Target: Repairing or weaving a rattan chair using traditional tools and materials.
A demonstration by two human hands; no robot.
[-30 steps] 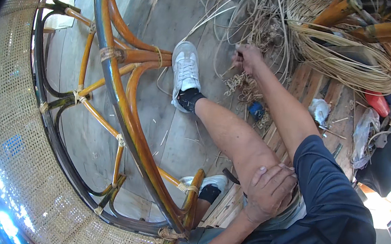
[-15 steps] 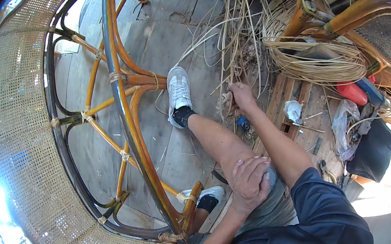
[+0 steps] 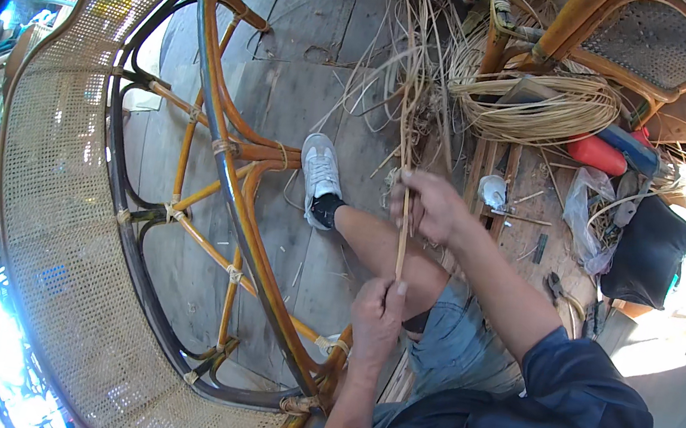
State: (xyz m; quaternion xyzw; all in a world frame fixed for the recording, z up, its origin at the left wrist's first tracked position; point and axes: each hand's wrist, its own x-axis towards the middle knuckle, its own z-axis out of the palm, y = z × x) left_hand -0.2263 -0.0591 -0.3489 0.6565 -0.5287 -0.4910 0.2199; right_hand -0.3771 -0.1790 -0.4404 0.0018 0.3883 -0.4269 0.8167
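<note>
Both hands are on one thin, pale cane strip [image 3: 402, 222], flat and stiff-looking. It runs almost straight up and down between them, right over the bare knee. The left hand [image 3: 377, 307] is closed around the lower end, thumb pressed on top. The right hand [image 3: 431, 206] is pinched shut on it higher up, and above that the strip goes into a loose bundle of cane strands [image 3: 418, 68] fanned out across the floor.

To the left is a big rattan chair frame [image 3: 220, 163] tipped on its side: glossy bent poles, honey and darker brown, tied at the joints with wrapped binding. Its woven cane panel [image 3: 50, 201] is a fine open mesh curving along the outer edge. A white sneaker [image 3: 320, 172] rests on the grey plank floor [image 3: 294, 60] just beside the frame's poles.

Upper right is a neat coil of cane [image 3: 539, 106], with a red bottle [image 3: 595, 154] and a black bag [image 3: 645, 254] further right. That side is crowded. The only open floor is the strip of planks between the frame and the foot.
</note>
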